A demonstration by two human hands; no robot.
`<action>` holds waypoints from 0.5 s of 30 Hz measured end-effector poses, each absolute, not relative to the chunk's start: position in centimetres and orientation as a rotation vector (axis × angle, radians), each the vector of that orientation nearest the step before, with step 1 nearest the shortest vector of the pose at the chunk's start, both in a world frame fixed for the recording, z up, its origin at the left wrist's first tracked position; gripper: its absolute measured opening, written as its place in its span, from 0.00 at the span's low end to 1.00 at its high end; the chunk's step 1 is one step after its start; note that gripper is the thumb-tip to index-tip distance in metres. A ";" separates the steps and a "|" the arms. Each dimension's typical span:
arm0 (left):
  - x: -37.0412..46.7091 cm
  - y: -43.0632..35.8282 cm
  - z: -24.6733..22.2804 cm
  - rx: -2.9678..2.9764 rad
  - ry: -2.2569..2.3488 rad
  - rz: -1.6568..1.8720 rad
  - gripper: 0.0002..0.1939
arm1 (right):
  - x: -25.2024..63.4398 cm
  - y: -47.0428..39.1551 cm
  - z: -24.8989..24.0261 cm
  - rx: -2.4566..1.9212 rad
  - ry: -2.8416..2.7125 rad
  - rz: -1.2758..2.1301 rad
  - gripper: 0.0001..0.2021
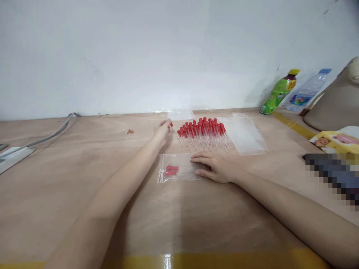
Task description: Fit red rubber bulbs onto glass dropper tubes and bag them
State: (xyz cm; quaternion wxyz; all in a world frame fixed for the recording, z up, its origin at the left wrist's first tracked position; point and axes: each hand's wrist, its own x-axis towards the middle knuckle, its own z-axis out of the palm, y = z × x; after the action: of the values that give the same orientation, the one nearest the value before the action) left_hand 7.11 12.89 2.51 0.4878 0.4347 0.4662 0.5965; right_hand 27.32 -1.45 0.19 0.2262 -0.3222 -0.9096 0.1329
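Observation:
My left hand (163, 131) is closed on a dropper with a red bulb (171, 124), just left of the pile; its fingers are partly blurred. A pile of glass droppers with red rubber bulbs (206, 127) lies beyond my hands, bulbs towards the wall. My right hand (214, 167) lies with fingers stretched out on the right end of a clear zip bag (185, 158). Inside that bag are two droppers (171, 170), their red bulbs near the zip end at the left.
Flat clear bags (248, 138) lie right of the pile, and another bag (181, 114) lies by the wall. Further right stand a green bottle (277, 95), a clear bottle (307, 91) and a beige bag (333, 101). A grey cable (57, 130) runs along the left.

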 end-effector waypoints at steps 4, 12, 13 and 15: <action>2.2 9.0 3.1 0.958 1.093 1.673 0.09 | 27.3 -1.4 0.1 -0.890 -2.508 0.367 0.20; -3.4 2.2 1.2 0.778 1.068 1.823 0.09 | 27.3 -1.5 0.1 -0.927 -2.503 0.362 0.20; -3.3 2.0 1.1 0.777 1.065 1.826 0.09 | 27.3 -1.5 0.1 -0.931 -2.504 0.359 0.20; -2.8 1.6 1.0 0.799 1.047 1.821 0.09 | 27.2 -1.5 0.1 -0.925 -2.508 0.359 0.20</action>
State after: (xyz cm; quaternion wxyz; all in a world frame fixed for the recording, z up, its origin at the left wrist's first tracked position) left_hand -2.79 1.64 0.97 0.4325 0.3207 0.4200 0.7306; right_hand 27.25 -1.46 0.11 0.2206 -0.3346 -0.9069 0.1298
